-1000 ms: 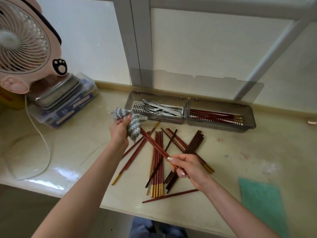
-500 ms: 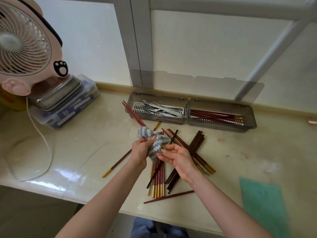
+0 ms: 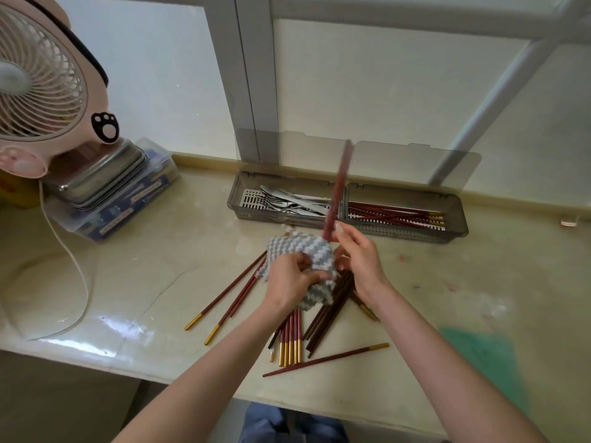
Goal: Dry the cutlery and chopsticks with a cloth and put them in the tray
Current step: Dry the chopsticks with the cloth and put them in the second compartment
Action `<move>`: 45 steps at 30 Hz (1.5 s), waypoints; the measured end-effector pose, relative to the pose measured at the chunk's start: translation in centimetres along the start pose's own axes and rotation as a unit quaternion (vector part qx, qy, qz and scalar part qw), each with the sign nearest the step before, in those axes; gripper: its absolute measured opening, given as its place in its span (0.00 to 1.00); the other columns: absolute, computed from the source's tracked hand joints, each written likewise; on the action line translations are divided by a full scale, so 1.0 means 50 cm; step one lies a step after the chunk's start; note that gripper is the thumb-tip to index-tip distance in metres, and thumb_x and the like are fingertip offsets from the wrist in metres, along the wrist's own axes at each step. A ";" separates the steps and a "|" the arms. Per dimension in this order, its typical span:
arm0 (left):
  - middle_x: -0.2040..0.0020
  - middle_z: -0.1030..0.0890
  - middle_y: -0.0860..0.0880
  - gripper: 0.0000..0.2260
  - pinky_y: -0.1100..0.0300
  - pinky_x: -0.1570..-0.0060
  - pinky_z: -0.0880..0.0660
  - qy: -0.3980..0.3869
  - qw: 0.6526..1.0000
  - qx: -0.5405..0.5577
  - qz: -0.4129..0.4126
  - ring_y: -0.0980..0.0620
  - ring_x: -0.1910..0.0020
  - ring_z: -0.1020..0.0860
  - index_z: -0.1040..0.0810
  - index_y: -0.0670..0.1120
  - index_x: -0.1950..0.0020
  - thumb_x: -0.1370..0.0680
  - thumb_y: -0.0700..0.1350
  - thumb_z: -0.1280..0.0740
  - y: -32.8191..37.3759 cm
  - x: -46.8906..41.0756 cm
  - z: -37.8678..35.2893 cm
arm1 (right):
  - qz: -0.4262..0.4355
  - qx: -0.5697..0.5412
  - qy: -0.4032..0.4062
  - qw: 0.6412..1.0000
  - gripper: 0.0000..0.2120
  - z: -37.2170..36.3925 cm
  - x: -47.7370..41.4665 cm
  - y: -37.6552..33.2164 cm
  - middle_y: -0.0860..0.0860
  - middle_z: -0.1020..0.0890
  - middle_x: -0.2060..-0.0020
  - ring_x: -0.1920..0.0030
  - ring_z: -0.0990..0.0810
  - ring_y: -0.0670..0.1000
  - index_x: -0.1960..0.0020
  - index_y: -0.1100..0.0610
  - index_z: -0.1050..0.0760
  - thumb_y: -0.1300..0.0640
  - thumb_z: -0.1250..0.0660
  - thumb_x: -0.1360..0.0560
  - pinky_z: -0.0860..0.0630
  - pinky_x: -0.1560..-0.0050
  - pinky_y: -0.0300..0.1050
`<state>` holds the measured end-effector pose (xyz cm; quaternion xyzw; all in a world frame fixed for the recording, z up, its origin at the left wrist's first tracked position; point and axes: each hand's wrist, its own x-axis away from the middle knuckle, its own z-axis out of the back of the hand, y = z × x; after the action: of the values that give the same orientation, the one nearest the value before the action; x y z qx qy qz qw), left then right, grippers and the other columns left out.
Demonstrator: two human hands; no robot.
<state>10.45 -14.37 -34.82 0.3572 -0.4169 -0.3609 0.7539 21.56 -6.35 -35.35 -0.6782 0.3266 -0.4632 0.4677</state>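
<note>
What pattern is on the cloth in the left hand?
A grey and white zigzag on the cloth, seen in the head view.

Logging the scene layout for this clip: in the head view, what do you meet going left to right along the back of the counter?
pink fan → clear storage box → cutlery compartment → chopstick compartment

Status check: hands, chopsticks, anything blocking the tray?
Left hand grips cloth. Right hand pinches raised chopsticks, lower end in cloth. Nothing between hands and tray; loose chopsticks lie below.
</note>
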 end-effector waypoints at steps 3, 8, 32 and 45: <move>0.52 0.19 0.50 0.19 0.69 0.59 0.26 -0.027 0.998 -0.054 -0.021 0.55 0.53 0.22 0.22 0.40 0.46 0.32 0.47 0.25 0.012 0.002 -0.022 | 0.001 0.018 -0.014 1.000 0.10 0.014 -0.016 -0.007 0.52 0.21 0.65 0.75 0.29 0.41 0.48 0.61 0.20 0.60 0.39 0.21 0.34 0.77 0.32; 0.53 0.18 0.45 0.10 0.60 0.57 0.21 -0.064 0.998 0.015 0.018 0.51 0.54 0.19 0.21 0.42 0.54 0.30 0.46 0.26 0.005 -0.010 -0.009 | 0.057 0.018 0.053 0.997 0.07 0.082 -0.064 -0.064 0.56 0.17 0.61 0.72 0.25 0.44 0.48 0.62 0.23 0.60 0.39 0.21 0.28 0.72 0.32; 0.61 0.16 0.44 0.10 0.62 0.66 0.21 -0.148 0.835 0.438 0.298 0.52 0.66 0.19 0.23 0.37 0.49 0.21 0.43 0.40 -0.081 0.010 0.057 | -0.060 0.680 -0.016 0.731 0.13 0.200 -0.024 0.119 0.49 0.19 0.53 0.49 0.21 0.52 0.50 0.50 0.23 0.45 0.29 0.30 0.29 0.54 0.43; 0.65 0.17 0.44 0.12 0.63 0.70 0.22 -0.179 0.832 0.435 0.296 0.51 0.70 0.18 0.24 0.38 0.49 0.19 0.44 0.42 -0.058 -0.006 0.039 | -0.114 0.643 0.023 0.757 0.08 0.167 0.002 0.127 0.53 0.18 0.50 0.46 0.20 0.55 0.49 0.53 0.19 0.55 0.32 0.28 0.26 0.51 0.43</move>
<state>7.88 -15.97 -36.62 0.4368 -0.7439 0.0405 0.5042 29.34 -5.88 -42.38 -0.2393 -0.1173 -0.6295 0.7298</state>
